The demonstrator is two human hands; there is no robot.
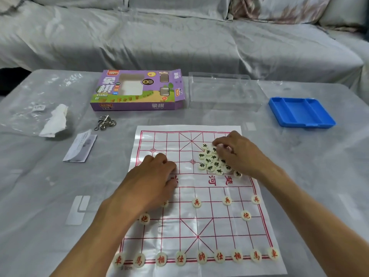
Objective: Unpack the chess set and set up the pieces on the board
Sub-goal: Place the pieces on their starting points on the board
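White paper board with red grid (185, 216) flat on surface. Right hand (237, 154) fingers curled into black-lettered cream disc pile (212, 161), far-right half. Left hand (153, 176) rests knuckles-up on board; grip unclear. Red-lettered discs (201, 257) placed on near rows.

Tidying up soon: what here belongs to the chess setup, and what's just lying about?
Chess setup: board, red pieces, black-lettered pile, purple box, blue tray, clear lid.
Lying about: metal rings, crumpled tissue, leaflet.

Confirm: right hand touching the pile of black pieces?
Touching. The head view shows the right hand with fingers curled down onto the top of the black-piece pile, no gap visible between them.
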